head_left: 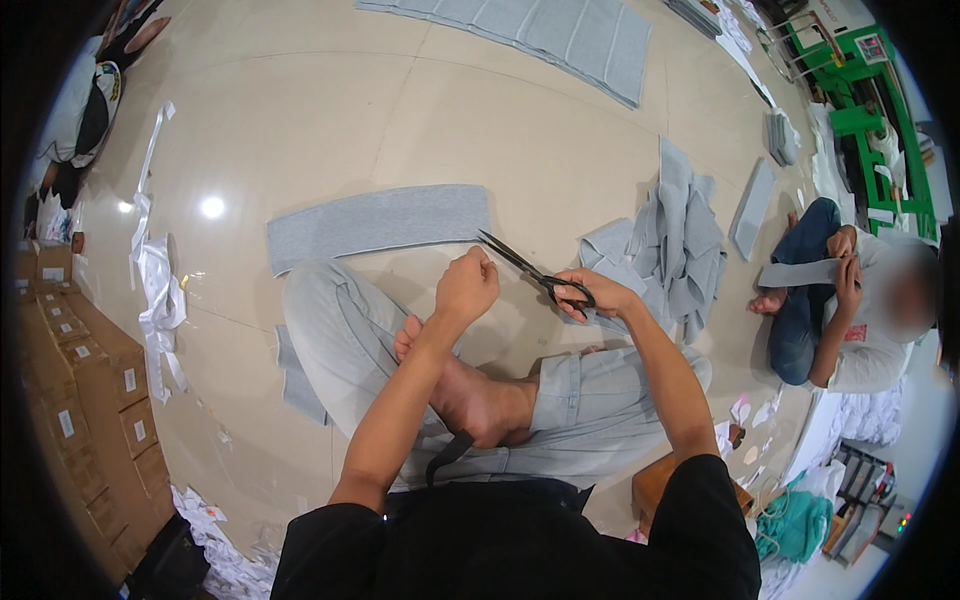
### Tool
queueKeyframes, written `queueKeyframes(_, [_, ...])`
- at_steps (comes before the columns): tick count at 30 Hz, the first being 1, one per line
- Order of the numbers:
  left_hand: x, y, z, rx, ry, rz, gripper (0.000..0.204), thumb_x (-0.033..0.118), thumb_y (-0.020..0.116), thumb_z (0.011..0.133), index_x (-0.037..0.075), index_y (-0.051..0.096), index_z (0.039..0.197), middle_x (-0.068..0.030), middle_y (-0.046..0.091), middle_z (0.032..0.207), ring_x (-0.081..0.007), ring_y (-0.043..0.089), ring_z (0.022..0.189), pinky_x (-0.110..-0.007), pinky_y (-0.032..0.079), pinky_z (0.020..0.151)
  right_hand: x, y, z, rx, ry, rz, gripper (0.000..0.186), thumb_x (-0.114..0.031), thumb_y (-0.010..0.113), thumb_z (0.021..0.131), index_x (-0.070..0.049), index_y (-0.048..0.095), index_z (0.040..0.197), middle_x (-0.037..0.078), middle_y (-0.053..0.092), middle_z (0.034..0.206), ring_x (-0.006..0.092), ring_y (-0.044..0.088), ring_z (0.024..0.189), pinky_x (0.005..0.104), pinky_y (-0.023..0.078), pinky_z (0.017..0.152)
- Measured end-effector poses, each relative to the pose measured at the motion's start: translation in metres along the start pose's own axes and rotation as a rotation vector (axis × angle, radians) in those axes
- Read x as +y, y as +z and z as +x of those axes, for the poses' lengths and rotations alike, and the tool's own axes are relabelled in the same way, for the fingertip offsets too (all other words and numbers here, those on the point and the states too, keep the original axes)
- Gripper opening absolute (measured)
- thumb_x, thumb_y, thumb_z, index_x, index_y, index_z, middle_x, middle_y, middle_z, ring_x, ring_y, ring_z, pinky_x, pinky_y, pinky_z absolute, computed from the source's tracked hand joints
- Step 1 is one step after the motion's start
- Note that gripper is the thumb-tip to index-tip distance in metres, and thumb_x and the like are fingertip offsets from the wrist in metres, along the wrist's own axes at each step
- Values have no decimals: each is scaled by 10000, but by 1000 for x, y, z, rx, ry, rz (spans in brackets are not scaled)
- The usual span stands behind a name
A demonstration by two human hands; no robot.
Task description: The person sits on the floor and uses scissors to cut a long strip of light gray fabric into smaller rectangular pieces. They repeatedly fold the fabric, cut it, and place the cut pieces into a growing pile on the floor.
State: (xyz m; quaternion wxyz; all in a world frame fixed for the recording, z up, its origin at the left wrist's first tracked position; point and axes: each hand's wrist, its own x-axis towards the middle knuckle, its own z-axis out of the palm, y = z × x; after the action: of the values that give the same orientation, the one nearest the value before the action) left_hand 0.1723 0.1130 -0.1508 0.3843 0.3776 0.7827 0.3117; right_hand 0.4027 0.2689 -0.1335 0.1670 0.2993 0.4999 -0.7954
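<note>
I saw my right hand (592, 295) gripping the black metal scissors (535, 270) by their loops, blades parted above the floor. My left hand (467, 283) was curled into a fist at the near corner of the long grey fabric strip (375, 222), whether pinching it I couldn't tell.

top: black short-sleeved shirt (520, 545) | legs: light grey-blue trousers (345, 330) | feet: bare | forearms: bare

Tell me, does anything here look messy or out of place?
Yes. White scraps trail loose across the floor at left, and grey fabric pieces lie in a crumpled heap beside the right hand holding scissors.
</note>
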Motion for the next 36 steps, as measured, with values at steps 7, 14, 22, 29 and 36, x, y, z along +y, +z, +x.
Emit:
queueKeyframes(7, [-2, -1, -1, -6, -10, -19, 181, 207, 602, 934, 34, 632, 977, -217, 734, 891, -431, 708, 877, -522, 549, 785, 0, 4, 6, 56, 7, -7, 369, -396, 681, 1019, -105, 560, 826, -18, 572, 641, 79, 538, 497, 244, 427, 489])
queueKeyframes(14, [0, 2, 1, -16, -15, -7, 182, 208, 604, 935, 31, 631, 966, -223, 734, 898, -436, 705, 879, -525, 548, 783, 1, 3, 4, 53, 2, -59, 354, -372, 685, 1020, -97, 566, 832, -22, 572, 640, 77, 535, 497, 247, 425, 487])
queueKeyframes(22, [-15, -6, -15, -184, 279, 63, 206, 196, 622, 937, 12, 683, 1005, -217, 734, 978, -433, 696, 936, -526, 550, 829, -1, 3, -12, 222, -133, -30, 345, -342, 682, 1021, -59, 570, 857, 23, 585, 686, 116, 556, 555, 278, 444, 531])
queueKeyframes(29, [-24, -178, -15, 164, 192, -196, 167, 142, 652, 972, 9, 713, 1052, -146, 741, 1031, -282, 710, 900, -397, 566, 823, -5, 25, -14, 375, -145, -80, 308, -280, 742, 970, -50, 555, 887, 35, 586, 701, 121, 571, 562, 284, 462, 543])
queueKeyframes(36, [-208, -329, 33, 510, -97, -97, 223, 192, 678, 985, -8, 751, 1051, -83, 732, 880, -176, 644, 815, -318, 520, 764, -24, 57, 53, 575, -75, -277, 351, -205, 848, 879, -69, 525, 864, -29, 527, 693, 54, 523, 582, 226, 428, 546])
